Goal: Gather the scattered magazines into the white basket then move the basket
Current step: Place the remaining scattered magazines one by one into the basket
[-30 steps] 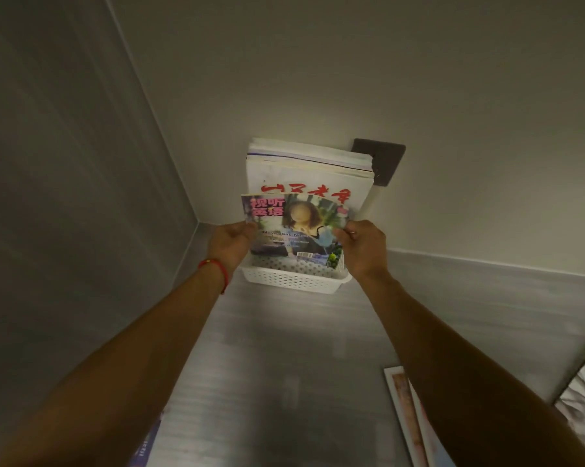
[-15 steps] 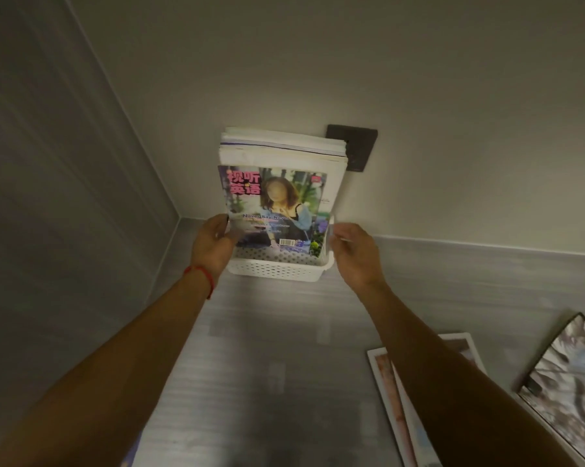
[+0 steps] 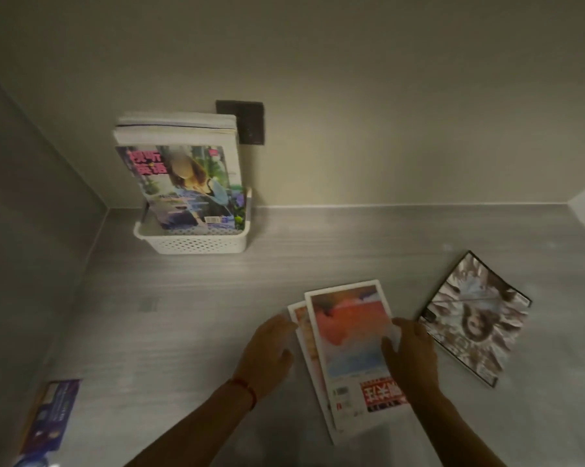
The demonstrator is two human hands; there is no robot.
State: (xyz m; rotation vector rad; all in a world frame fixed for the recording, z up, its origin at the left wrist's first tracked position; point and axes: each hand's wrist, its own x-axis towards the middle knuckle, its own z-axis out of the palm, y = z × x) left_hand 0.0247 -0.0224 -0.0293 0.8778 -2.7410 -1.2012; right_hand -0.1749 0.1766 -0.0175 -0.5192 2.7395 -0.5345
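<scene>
The white perforated basket (image 3: 196,245) stands in the far left corner of the grey surface. Several magazines stand upright in it, leaning on the wall; the front one (image 3: 186,187) shows a woman on its cover. Near me lie two overlapped magazines, the top one (image 3: 348,345) with an orange and blue cover. My left hand (image 3: 267,355) hovers with spread fingers at their left edge. My right hand (image 3: 410,355) rests with spread fingers on the right side of the top magazine. A dark-bordered magazine (image 3: 476,318) lies flat to the right.
A purple-blue magazine (image 3: 50,419) lies at the near left edge. A dark square plate (image 3: 249,121) is fixed on the back wall behind the basket. Walls close in the surface at the left and the back.
Both hands have let go of the woman-cover magazine, which now stands in the basket. They have drawn back toward me and to the right, down to the two overlapped magazines.
</scene>
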